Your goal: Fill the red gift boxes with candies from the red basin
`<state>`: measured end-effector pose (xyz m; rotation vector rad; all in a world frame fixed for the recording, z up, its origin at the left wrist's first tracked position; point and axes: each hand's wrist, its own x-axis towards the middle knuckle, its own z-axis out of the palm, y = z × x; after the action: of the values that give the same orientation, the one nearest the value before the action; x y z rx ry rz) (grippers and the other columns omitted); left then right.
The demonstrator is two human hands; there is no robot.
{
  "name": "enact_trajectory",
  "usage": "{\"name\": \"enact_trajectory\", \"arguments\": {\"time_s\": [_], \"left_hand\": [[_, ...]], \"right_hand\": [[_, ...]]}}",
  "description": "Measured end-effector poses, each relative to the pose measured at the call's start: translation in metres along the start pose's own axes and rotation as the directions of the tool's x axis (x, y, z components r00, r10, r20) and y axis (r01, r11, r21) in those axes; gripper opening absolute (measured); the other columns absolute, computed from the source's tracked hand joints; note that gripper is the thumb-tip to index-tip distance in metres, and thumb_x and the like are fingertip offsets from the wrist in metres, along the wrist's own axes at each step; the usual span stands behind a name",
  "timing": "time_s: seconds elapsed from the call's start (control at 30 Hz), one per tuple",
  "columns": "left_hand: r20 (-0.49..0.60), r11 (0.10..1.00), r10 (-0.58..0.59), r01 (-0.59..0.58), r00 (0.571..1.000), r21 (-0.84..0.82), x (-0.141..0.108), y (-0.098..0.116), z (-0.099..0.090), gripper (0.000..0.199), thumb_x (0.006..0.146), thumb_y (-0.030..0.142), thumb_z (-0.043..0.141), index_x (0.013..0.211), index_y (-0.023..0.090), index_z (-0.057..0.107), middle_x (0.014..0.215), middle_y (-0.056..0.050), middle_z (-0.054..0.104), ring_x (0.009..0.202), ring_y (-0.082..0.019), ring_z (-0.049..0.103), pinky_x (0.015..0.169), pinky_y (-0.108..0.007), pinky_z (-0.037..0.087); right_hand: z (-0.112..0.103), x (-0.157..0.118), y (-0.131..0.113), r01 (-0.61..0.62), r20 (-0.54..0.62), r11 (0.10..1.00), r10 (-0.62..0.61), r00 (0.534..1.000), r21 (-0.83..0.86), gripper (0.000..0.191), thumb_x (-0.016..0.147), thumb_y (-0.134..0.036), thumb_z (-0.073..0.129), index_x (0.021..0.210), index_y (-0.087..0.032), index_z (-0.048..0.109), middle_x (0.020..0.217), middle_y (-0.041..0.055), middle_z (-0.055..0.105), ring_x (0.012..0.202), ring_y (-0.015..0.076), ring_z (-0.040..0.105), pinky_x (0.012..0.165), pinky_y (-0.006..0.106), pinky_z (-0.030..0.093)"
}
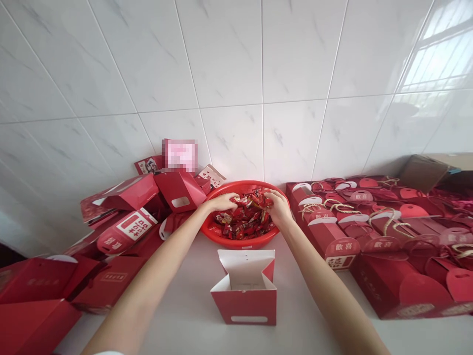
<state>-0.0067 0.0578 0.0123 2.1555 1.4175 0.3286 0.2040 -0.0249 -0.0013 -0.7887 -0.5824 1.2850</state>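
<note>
A round red plastic basket (236, 242) stands against the wall, holding a heap of small red-wrapped candies (246, 222). My left hand (223, 202) reaches in over its left side, fingers curled on wrapped candies. From the right side my right hand (278, 206) pinches red wrapped candies at the top of the heap. The fingertips of both hands are partly hidden among the wrappers. In front of the basket, between my forearms, a red paper box (247, 303) stands upright with its top unfolded. Its white inside shows, and I see nothing in it.
Red paper boxes (129, 192) lie piled at odd angles on the left. On the right, rows of closed red gift boxes (334, 239) with rope handles stand close together. A brown cardboard box (424, 172) sits at the far right. A tiled wall (232, 74) bounds the back.
</note>
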Motion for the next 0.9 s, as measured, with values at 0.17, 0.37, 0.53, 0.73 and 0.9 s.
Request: {"name": "enact_trajectory", "arguments": {"time_s": [0.17, 0.37, 0.53, 0.73, 0.9], "left_hand": [[0.038, 0.983, 0.041, -0.048, 0.998, 0.179, -0.001, 0.01, -0.007, 0.042, 0.07, 0.026, 0.062, 0.11, 0.022, 0.073, 0.115, -0.004, 0.075, 0.109, -0.024, 0.067, 0.093, -0.026, 0.049], [0.319, 0.935, 0.008, -0.12, 0.948, 0.334, 0.015, 0.032, 0.031, 0.018, 0.064, 0.029, 0.07, 0.08, 0.022, 0.071, 0.087, -0.002, 0.075, 0.089, -0.026, 0.069, 0.078, -0.029, 0.051], [0.316, 0.919, -0.025, -0.102, 0.948, 0.38, 0.028, 0.035, 0.054, 0.021, 0.055, 0.022, 0.071, 0.075, 0.021, 0.065, 0.091, -0.011, 0.073, 0.094, -0.034, 0.068, 0.082, -0.038, 0.051], [0.284, 0.953, -0.006, -0.081, 0.959, 0.292, 0.018, 0.025, 0.047, 0.014, 0.055, 0.026, 0.071, 0.062, 0.022, 0.06, 0.069, -0.005, 0.066, 0.083, -0.031, 0.067, 0.073, -0.034, 0.05], [0.262, 0.982, 0.026, -0.074, 0.965, 0.173, 0.017, 0.023, 0.046, 0.017, 0.049, 0.026, 0.076, 0.055, 0.022, 0.06, 0.057, -0.001, 0.06, 0.069, -0.026, 0.063, 0.065, -0.031, 0.047]], "right_hand": [[-0.001, 0.003, 0.002, 0.005, 0.01, 1.0, -0.004, 1.0, -0.009, 0.015, 0.055, -0.023, 0.072, 0.068, -0.021, 0.066, 0.075, 0.0003, 0.068, 0.073, 0.0172, 0.061, 0.06, 0.027, 0.053], [0.0, 0.003, 0.003, 0.025, 0.012, 1.0, -0.024, 1.0, -0.016, 0.018, 0.054, -0.025, 0.073, 0.07, -0.022, 0.064, 0.075, -0.0003, 0.068, 0.073, 0.0168, 0.061, 0.059, 0.026, 0.052], [0.001, 0.003, 0.002, 0.036, 0.018, 0.999, -0.035, 0.999, -0.03, 0.016, 0.053, -0.025, 0.071, 0.068, -0.022, 0.065, 0.071, -0.0015, 0.065, 0.073, 0.016, 0.06, 0.057, 0.024, 0.05], [0.001, 0.002, 0.001, 0.037, 0.03, 0.999, -0.036, 0.999, -0.032, 0.017, 0.051, -0.026, 0.071, 0.065, -0.022, 0.062, 0.071, -0.0021, 0.064, 0.071, 0.0154, 0.058, 0.057, 0.025, 0.05], [0.002, 0.001, 0.001, 0.031, 0.022, 0.999, -0.031, 0.999, -0.041, 0.017, 0.053, -0.025, 0.07, 0.068, -0.022, 0.064, 0.07, -0.0023, 0.064, 0.068, 0.0149, 0.058, 0.058, 0.026, 0.05]]}}
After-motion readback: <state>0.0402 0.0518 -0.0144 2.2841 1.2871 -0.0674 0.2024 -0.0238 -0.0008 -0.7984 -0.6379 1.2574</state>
